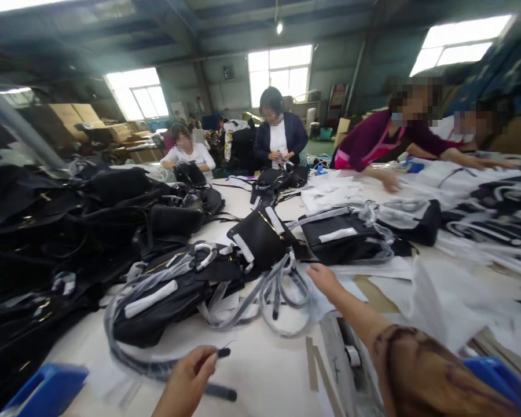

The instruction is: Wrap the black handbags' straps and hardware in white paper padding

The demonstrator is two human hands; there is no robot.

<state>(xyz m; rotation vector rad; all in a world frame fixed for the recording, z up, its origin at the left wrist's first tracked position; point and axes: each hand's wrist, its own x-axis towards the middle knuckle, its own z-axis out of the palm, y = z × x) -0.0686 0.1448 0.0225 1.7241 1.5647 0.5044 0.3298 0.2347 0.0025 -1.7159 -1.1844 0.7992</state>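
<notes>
My left hand (189, 376) is closed in a pinch at the lower middle, on a black bag strap (156, 370) partly sleeved in clear plastic. One dark strap end pokes past my fingertips, and another lies just below them. The strap loops back to a black bag (156, 315) with white wrapping on its trim. My right hand (323, 279) reaches forward, fingers drawn together beside a second black bag (260, 234) with a gold zip. Whatever those fingers hold, if anything, is too small to make out. Plastic-wrapped straps (282, 295) coil just left of it.
Black bags (61, 231) are heaped high on the left. Another wrapped bag (338, 234) lies beyond my right hand. A tape dispenser (351, 353), white sheets (447, 307) and blue holders (47, 391) are near me. Several co-workers (282, 133) stand around the far side.
</notes>
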